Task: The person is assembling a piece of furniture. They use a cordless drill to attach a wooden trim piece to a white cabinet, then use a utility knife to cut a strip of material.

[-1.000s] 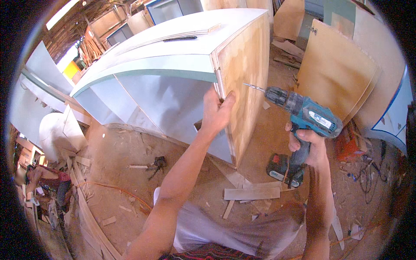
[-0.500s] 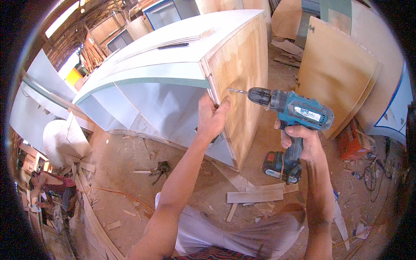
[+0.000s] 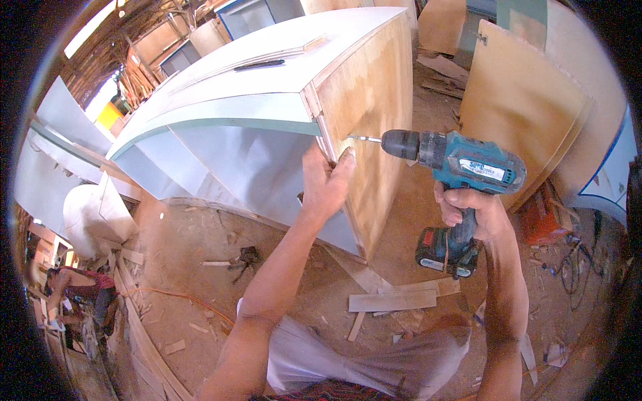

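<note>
A teal and black cordless drill [image 3: 478, 164] is in my right hand [image 3: 473, 208], which wraps round its grip above the battery pack. Its thin bit [image 3: 365, 138] points left at the bare plywood end panel [image 3: 381, 100] of a large curved cabinet [image 3: 261, 107]. Whether the tip touches the wood or stops just short, I cannot tell. My left hand [image 3: 328, 177] clasps the panel's near edge below the top corner, thumb on the plywood face and fingers curled inside, partly hidden. Something small and dark shows behind that hand, too little to name.
A black pen-like stick [image 3: 259, 65] lies on the cabinet's white top. Plywood offcuts [image 3: 392, 300] litter the dirt floor before my knees. At the right stand a curved wooden panel [image 3: 518, 107] and a red box [image 3: 543, 217]. Another person [image 3: 83, 287] bends over at far left.
The drill's body and battery have shifted a little to the right, while the bit still points at the same spot. My left hand keeps its hold on the panel edge.
</note>
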Demonstrator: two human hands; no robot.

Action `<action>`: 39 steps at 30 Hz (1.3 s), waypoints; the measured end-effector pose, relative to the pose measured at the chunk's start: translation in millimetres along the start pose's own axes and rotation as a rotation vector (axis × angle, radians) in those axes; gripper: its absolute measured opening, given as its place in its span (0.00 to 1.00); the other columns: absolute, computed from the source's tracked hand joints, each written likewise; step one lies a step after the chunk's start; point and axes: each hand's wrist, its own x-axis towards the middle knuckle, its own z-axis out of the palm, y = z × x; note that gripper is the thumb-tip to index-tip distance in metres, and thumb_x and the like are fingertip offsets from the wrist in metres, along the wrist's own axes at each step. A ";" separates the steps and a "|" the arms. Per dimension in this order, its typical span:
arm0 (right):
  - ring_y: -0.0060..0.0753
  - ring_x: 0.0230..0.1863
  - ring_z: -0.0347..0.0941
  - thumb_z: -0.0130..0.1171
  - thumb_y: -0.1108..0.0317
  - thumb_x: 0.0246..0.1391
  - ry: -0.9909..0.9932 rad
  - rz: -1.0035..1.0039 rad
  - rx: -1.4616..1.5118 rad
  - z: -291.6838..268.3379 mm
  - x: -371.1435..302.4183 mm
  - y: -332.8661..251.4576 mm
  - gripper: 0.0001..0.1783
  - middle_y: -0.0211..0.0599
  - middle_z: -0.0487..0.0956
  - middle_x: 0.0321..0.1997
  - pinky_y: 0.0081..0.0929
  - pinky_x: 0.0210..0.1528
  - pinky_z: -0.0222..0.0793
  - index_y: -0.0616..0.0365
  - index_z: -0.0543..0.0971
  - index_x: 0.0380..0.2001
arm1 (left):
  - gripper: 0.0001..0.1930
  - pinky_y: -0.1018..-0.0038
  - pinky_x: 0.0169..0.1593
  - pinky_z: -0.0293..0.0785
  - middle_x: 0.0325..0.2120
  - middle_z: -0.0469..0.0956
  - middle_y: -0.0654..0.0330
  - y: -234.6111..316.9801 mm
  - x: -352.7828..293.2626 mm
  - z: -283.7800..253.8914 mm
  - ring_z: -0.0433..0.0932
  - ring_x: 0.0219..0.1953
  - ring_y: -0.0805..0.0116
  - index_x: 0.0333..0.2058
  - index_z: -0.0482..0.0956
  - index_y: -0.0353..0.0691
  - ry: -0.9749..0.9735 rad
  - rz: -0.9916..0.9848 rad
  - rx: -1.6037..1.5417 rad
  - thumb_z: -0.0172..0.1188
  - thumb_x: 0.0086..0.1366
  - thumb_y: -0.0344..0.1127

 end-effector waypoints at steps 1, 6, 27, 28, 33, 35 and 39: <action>0.22 0.18 0.65 0.67 0.66 0.43 0.003 0.004 0.010 1.0 -0.6 -0.8 0.21 0.37 0.75 0.30 0.23 0.21 0.63 0.63 0.75 0.41 | 0.17 0.72 0.46 0.72 0.40 0.79 0.56 -1.0 0.2 -0.3 0.76 0.40 0.73 0.50 0.72 0.27 -0.003 0.018 -0.001 0.54 0.61 0.22; 0.22 0.19 0.66 0.68 0.66 0.42 0.019 0.004 -0.006 1.0 0.9 -0.7 0.20 0.37 0.75 0.31 0.23 0.21 0.63 0.63 0.76 0.39 | 0.17 0.71 0.46 0.72 0.39 0.79 0.55 7.7 0.7 2.9 0.76 0.40 0.73 0.49 0.72 0.27 0.011 0.036 -0.011 0.54 0.61 0.22; 0.24 0.19 0.66 0.66 0.70 0.41 0.005 -0.065 -0.127 3.2 9.9 0.9 0.21 0.39 0.76 0.32 0.24 0.21 0.65 0.62 0.75 0.41 | 0.15 0.70 0.42 0.73 0.34 0.80 0.53 6.0 2.5 2.2 0.76 0.35 0.71 0.45 0.74 0.27 0.009 0.013 0.050 0.54 0.58 0.22; 0.24 0.19 0.66 0.66 0.70 0.41 0.012 -0.064 -0.106 5.0 10.4 0.7 0.21 0.39 0.77 0.32 0.24 0.21 0.65 0.62 0.75 0.41 | 0.15 0.70 0.41 0.73 0.33 0.80 0.53 6.1 2.2 1.3 0.77 0.34 0.71 0.45 0.74 0.27 0.003 -0.031 0.061 0.55 0.57 0.22; 0.24 0.19 0.66 0.67 0.69 0.40 0.005 -0.026 -0.044 7.0 12.1 3.7 0.21 0.39 0.76 0.31 0.24 0.21 0.66 0.61 0.75 0.40 | 0.15 0.70 0.39 0.73 0.31 0.80 0.52 1.9 2.5 2.4 0.77 0.32 0.70 0.44 0.75 0.26 0.033 0.080 0.069 0.55 0.57 0.24; 0.24 0.18 0.66 0.68 0.68 0.40 -0.013 -0.062 -0.116 2.0 14.9 2.8 0.22 0.38 0.76 0.30 0.24 0.21 0.66 0.61 0.75 0.40 | 0.15 0.69 0.42 0.74 0.34 0.81 0.52 2.1 2.7 2.7 0.78 0.36 0.68 0.44 0.76 0.28 0.031 0.076 0.070 0.56 0.57 0.24; 0.24 0.18 0.66 0.69 0.66 0.39 0.039 -0.069 -0.101 2.4 11.3 8.9 0.22 0.36 0.75 0.28 0.23 0.20 0.64 0.61 0.75 0.39 | 0.15 0.67 0.49 0.74 0.40 0.82 0.53 7.9 1.5 2.1 0.80 0.43 0.64 0.45 0.78 0.30 0.015 0.029 0.091 0.58 0.58 0.24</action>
